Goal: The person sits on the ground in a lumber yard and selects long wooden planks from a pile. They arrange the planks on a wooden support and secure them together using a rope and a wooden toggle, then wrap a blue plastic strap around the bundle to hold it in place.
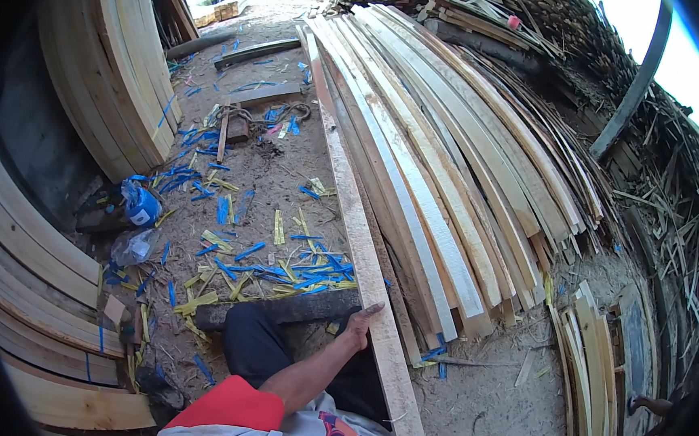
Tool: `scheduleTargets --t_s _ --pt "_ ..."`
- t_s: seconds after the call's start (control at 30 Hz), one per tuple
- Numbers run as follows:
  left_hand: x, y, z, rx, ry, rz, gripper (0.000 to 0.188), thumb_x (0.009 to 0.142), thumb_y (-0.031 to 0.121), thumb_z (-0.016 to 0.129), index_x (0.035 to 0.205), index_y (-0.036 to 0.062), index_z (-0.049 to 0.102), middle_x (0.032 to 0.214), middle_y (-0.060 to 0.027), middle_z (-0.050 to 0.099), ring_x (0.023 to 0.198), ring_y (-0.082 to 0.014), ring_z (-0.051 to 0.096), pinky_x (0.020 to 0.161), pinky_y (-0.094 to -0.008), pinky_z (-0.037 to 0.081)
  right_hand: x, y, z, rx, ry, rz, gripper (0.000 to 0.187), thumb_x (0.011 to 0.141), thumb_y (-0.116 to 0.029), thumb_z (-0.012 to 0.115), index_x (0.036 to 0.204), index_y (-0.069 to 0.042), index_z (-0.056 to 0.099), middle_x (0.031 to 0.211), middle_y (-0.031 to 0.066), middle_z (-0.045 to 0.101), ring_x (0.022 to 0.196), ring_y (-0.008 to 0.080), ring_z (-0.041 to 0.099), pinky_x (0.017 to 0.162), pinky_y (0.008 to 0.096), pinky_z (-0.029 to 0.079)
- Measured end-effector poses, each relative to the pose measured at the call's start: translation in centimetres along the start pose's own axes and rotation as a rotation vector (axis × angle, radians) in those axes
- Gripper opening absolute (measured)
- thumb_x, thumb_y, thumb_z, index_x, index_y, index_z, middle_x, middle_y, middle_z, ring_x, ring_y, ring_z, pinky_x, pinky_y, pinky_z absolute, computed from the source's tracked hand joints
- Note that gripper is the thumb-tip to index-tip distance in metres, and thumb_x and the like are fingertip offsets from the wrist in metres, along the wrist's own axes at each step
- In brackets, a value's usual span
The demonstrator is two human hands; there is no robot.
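Note:
My left hand (360,326) reaches in from the lower left, its arm coming out of a red sleeve. It is closed on the left edge of a long wooden plank (393,375), with a finger or thumb over the top face and the rest hidden. From the lower edge, beside my body, the plank runs far up the view along the left side of a big stack of sawn planks (438,224). Under my arm, my dark-trousered leg is bent next to a dark timber crosspiece (299,308). My right hand does not show.
Blue and yellow strap scraps (305,272) litter the dirt ground at left. Bundled boards (105,63) stand on the left side, near a blue container (141,203). Short boards (591,356) lie at right, where part of a dark limb (651,406) shows. Slats are heaped behind.

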State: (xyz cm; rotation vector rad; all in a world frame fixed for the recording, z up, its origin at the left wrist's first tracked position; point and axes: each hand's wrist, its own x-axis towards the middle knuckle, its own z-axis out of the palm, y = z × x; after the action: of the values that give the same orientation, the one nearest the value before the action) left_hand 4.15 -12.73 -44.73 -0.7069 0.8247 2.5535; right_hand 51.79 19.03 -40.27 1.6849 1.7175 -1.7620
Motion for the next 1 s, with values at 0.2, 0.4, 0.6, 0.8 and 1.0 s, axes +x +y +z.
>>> scheduleTargets --t_s 0.2,0.4,0.6,0.8,1.0 --pt "-1.4 0.4 -1.2 0.024 0.044 -0.027 0.055 0.073 0.029 0.075 0.115 0.0009 0.054 0.103 -0.0128 0.062 0.095 -0.0269 0.060 0.088 -0.0435 0.048 3.1 4.9 -2.2 0.044 0.140 -0.075 0.053 0.084 -0.038 0.055 0.111 0.007 0.056 0.103 0.0156 0.061 0.096 0.0333 0.058 0.084 0.0434 0.046" --pt "-3.4 -1.0 -2.2 0.081 0.063 0.090 0.040 0.074 0.031 0.073 0.102 0.0049 0.060 0.091 -0.0097 0.065 0.085 -0.0239 0.062 0.082 -0.0406 0.050 4.3 5.8 -4.1 0.085 0.247 -0.101 0.050 0.086 -0.037 0.051 0.109 0.006 0.059 0.103 0.0159 0.061 0.095 0.0328 0.057 0.084 0.0397 0.047" --pt "-1.8 0.2 -3.7 0.025 0.073 0.088 0.052 0.073 0.033 0.075 0.110 0.0022 0.058 0.100 -0.0086 0.063 0.091 -0.0231 0.060 0.085 -0.0380 0.048 2.8 1.3 0.6 0.084 0.186 -0.055 0.048 0.086 -0.036 0.050 0.109 0.006 0.058 0.103 0.0162 0.061 0.094 0.0325 0.058 0.082 0.0420 0.047" --pt "0.7 2.7 -4.8 0.046 0.184 0.243 0.058 0.076 0.037 0.072 0.118 0.0022 0.052 0.108 -0.0091 0.060 0.095 -0.0223 0.058 0.088 -0.0364 0.046 1.2 -5.1 8.2 0.122 -0.015 -0.019 0.046 0.086 -0.034 0.049 0.110 0.005 0.056 0.103 0.0166 0.061 0.093 0.0322 0.058 0.081 0.0442 0.047" --pt "-0.5 10.7 -4.0 0.200 0.476 0.330 0.056 0.087 0.048 0.056 0.116 0.0002 0.050 0.105 -0.0109 0.056 0.090 -0.0204 0.058 0.079 -0.0376 0.049 -0.2 -11.0 18.4 0.236 -0.358 0.096 0.045 0.086 -0.032 0.048 0.110 0.005 0.055 0.103 0.0169 0.061 0.091 0.0319 0.059 0.080 0.0465 0.047"
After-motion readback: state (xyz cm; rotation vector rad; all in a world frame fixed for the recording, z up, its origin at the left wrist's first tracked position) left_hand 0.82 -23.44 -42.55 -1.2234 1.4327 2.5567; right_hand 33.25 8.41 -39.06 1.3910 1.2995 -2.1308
